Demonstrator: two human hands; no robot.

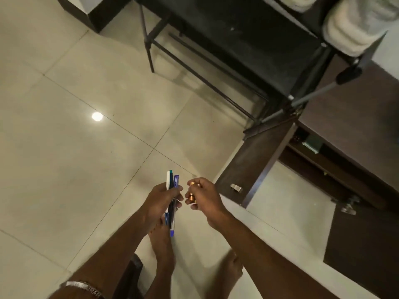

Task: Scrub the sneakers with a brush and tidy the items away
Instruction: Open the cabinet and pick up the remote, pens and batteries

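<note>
The person stands on a pale tiled floor (90, 87), both hands held out in front at waist height. The left hand (160, 198) is closed around a bunch of pens (172, 186), gripped near their middle so the caps stick up on the far side and the tips hang down toward the bare feet; gathering them in one fist likely frees the other hand for small things. The right hand (204, 196) pinches a small orange-gold cylinder (191, 194) between thumb and fingertips, its remaining fingers curled loosely; what the object is cannot be told. The two hands sit just beside each other, not touching. This looks like the tidying part of the job. The sneakers (354, 24), pale and thick-soled, rest on the upper tier of a dark metal rack (237, 39) far to the right, well apart from both hands. No brush is in sight. A dark wooden cabinet (259, 156) stands nearer on the right.
</note>
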